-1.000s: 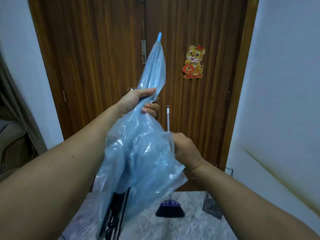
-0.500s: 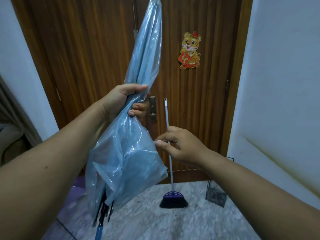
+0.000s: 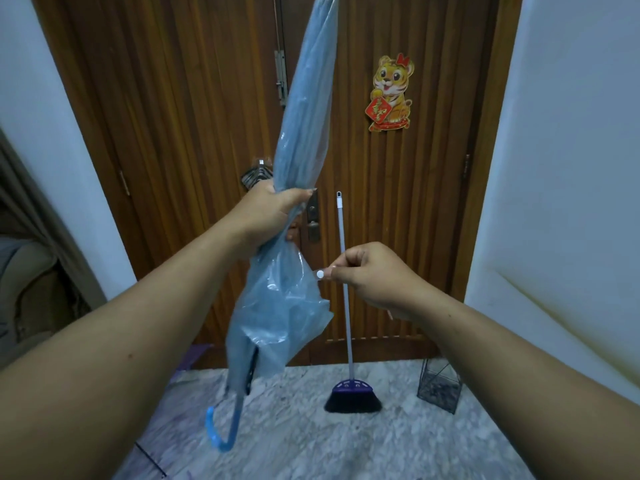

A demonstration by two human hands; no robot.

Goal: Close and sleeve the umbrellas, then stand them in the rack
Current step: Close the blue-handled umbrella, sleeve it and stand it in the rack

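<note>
A light-blue umbrella (image 3: 304, 109) of glossy, see-through material is held upright in front of the door. Its tip is cut off by the top edge, and its blue hook handle (image 3: 221, 431) hangs near the floor. My left hand (image 3: 266, 213) is shut around its middle, where the canopy is bunched; below the grip the folds hang loose. My right hand (image 3: 374, 271) pinches the closure strap with a white snap button (image 3: 320, 274), held out to the right of the canopy. A dark wire rack (image 3: 440, 386) stands on the floor at the right, by the wall.
A broom (image 3: 348, 306) leans upright against the wooden door (image 3: 194, 133), its dark head on the marble floor between the umbrella and the rack. White walls close in on both sides. A curtain and a sofa edge show at far left.
The umbrella has risen, so its tip has left the frame and the hook handle now shows. My right hand left the loose canopy and now pinches the strap, drawn out to the right.
</note>
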